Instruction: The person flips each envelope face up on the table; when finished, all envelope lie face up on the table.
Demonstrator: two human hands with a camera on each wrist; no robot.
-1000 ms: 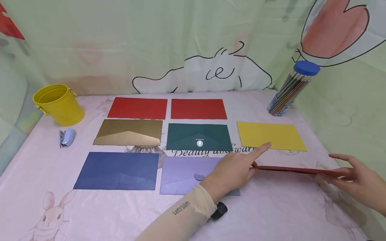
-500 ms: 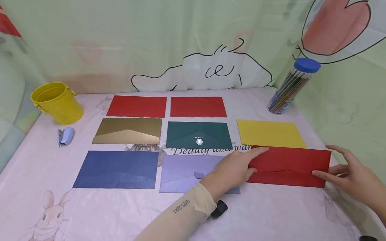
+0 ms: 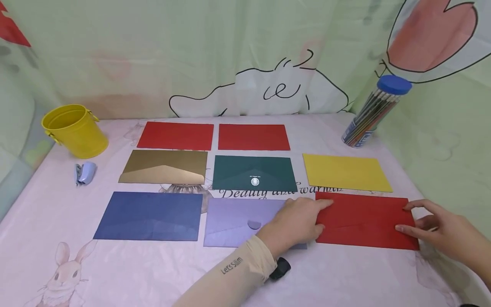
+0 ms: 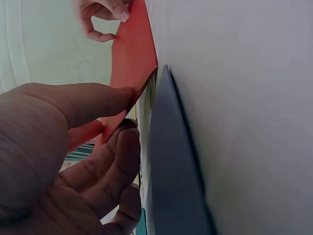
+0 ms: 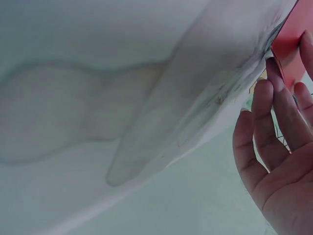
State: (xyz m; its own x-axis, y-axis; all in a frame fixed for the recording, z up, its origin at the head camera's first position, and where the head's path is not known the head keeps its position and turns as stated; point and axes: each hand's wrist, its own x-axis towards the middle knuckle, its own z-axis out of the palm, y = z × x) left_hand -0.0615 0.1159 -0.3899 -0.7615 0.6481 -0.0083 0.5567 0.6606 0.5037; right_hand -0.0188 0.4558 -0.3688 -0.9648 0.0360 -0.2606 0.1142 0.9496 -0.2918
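A red envelope point(image 3: 364, 219) lies low over the table at the front right, held between both hands. My left hand point(image 3: 293, 219) pinches its left edge, thumb on one face and fingers on the other; the left wrist view shows the left hand point(image 4: 83, 142) gripping the red envelope point(image 4: 134, 46). At the opposite end, my right hand point(image 3: 446, 226) pinches the right edge, with fingers of the right hand point(image 5: 281, 152) behind the red envelope point(image 5: 293, 36). The lilac envelope point(image 3: 230, 221) is partly covered by the left hand and forearm.
Two red envelopes point(image 3: 174, 136) lie at the back. Gold point(image 3: 165, 166), dark green point(image 3: 253, 170) and yellow point(image 3: 345, 172) envelopes form a middle row, and a blue envelope point(image 3: 149, 215) lies front left. Around them stand a yellow bucket point(image 3: 76, 132), a lilac stapler point(image 3: 85, 172) and a pencil tub point(image 3: 376, 113).
The red envelope was edge-on between the hands, then tilted up with its flap side showing; now it lies nearly flat in front of the yellow envelope. Both hands kept hold of it.
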